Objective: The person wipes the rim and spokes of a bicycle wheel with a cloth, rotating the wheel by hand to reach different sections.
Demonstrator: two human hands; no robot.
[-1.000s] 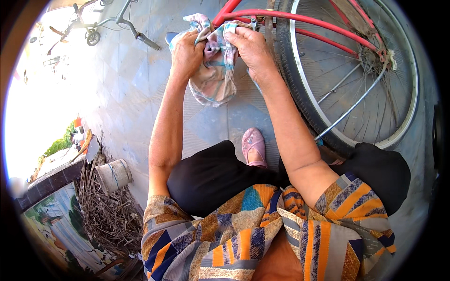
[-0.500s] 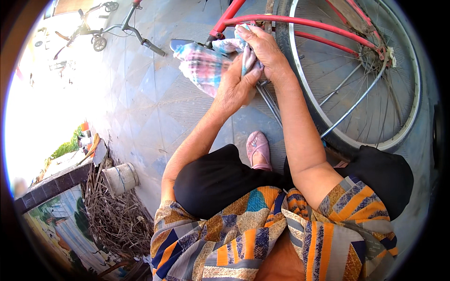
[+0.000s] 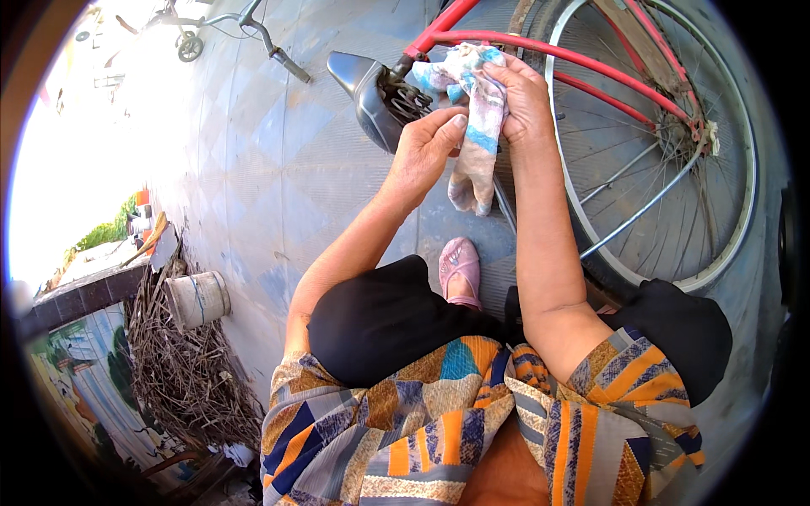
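Observation:
My right hand (image 3: 521,99) grips a damp-looking pale cloth (image 3: 481,148) with blue and pink patches, bunched at the top and hanging in a twisted length. My left hand (image 3: 426,150) is just left of the cloth, thumb and fingers curled together, and what they hold, if anything, I cannot make out. Behind it is a black bicycle saddle (image 3: 354,88) with springs underneath, joined to a red bicycle frame (image 3: 574,59). The cloth's top lies against the frame near the saddle.
The bicycle's spoked rear wheel (image 3: 553,72) fills the right side. A smaller bicycle handlebar (image 3: 261,34) is at upper left. At lower left stand a white bucket (image 3: 194,299), a heap of dry twigs (image 3: 181,379) and a tiled ledge (image 3: 84,295). A pink shoe (image 3: 460,270) is below my hands.
The cloth has changed from a wide bunch in both hands to a narrower hanging length in my right hand. My left hand has moved away from it leftward, and more of the saddle shows.

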